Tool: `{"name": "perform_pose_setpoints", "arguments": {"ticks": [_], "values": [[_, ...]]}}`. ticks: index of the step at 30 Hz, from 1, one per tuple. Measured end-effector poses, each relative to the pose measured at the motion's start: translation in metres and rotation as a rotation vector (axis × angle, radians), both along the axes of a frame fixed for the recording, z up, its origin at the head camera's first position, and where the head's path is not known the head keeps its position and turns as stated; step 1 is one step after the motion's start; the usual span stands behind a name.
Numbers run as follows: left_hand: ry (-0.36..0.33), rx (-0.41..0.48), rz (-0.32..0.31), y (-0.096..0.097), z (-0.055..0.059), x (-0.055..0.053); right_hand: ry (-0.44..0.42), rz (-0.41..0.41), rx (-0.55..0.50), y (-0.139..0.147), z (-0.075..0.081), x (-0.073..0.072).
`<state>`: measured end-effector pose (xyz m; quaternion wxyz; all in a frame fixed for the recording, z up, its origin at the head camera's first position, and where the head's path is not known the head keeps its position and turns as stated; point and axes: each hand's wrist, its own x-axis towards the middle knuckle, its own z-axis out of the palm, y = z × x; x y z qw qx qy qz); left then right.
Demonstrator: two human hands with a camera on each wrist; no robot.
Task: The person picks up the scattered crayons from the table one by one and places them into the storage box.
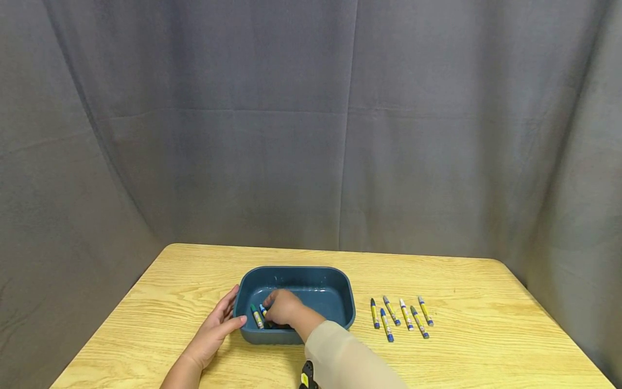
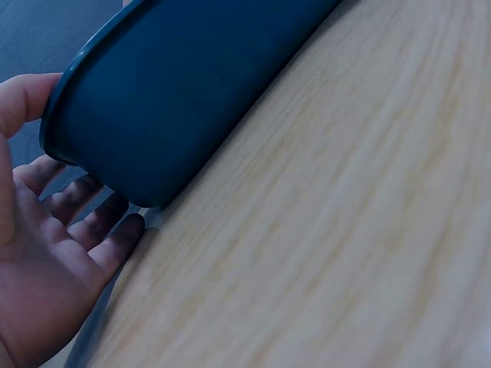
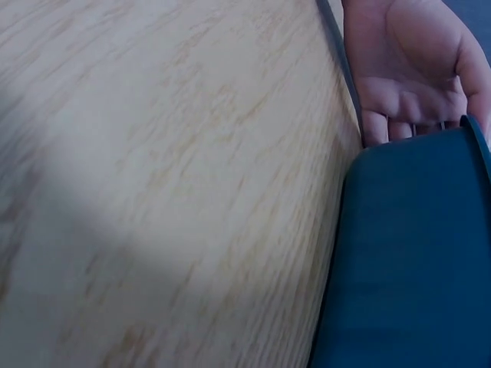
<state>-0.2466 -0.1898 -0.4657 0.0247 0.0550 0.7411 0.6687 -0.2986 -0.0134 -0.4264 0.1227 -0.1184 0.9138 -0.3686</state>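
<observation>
Toward the middle of the wood-grained table [image 1: 476,302] stood a dark blue tub [image 1: 325,297], its long sides facing twelve and six o'clock. At the tub's nine o'clock end, the left hand [image 1: 212,330] was spread wide, its thumb resting on the rim toward eight o'clock and its fingers along the outer wall. The right hand [image 1: 285,309] reached inside toward seven o'clock, fingers bent and pointing down; the fingertips were hidden, so whether they gripped anything could not be told. Within the tub, at eight o'clock, a green-tipped crayon [image 1: 257,317] lay slanted, and a blue-ended crayon [image 1: 263,310] lay just beside it, next to the right hand. Outside, at three o'clock and apart from the tub, six yellow-wrapped crayons [image 1: 406,314] lay side by side, most with tips toward eleven o'clock. A pale sleeve [image 1: 347,356] ran from the right wrist toward five o'clock. Beyond the table, at twelve o'clock, hung a grey curtain [image 1: 272,162].
</observation>
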Motion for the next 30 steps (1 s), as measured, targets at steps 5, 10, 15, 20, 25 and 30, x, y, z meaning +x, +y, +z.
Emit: {"name": "perform_pose_setpoints", "arguments": {"ticks": [5, 10, 15, 20, 25, 30], "values": [[0.007, 0.004, -0.008, 0.000, 0.001, 0.000, 0.048, 0.014, 0.074, 0.000, 0.004, 0.002], [0.019, 0.007, -0.009, 0.000, 0.001, 0.001, 0.046, 0.021, 0.079, 0.001, 0.006, 0.003], [0.009, 0.005, -0.007, 0.000, 0.001, 0.000, 0.012, 0.000, 0.021, 0.005, 0.007, 0.002], [-0.004, -0.004, -0.005, 0.001, 0.000, 0.000, -0.078, -0.036, -0.168, 0.016, 0.009, 0.000], [-0.012, -0.004, 0.001, 0.001, 0.001, 0.000, -0.114, -0.023, -0.282, 0.031, 0.013, -0.004], [-0.013, 0.001, 0.011, 0.001, 0.001, 0.000, -0.145, -0.001, -0.353, 0.048, 0.021, -0.008]]}}
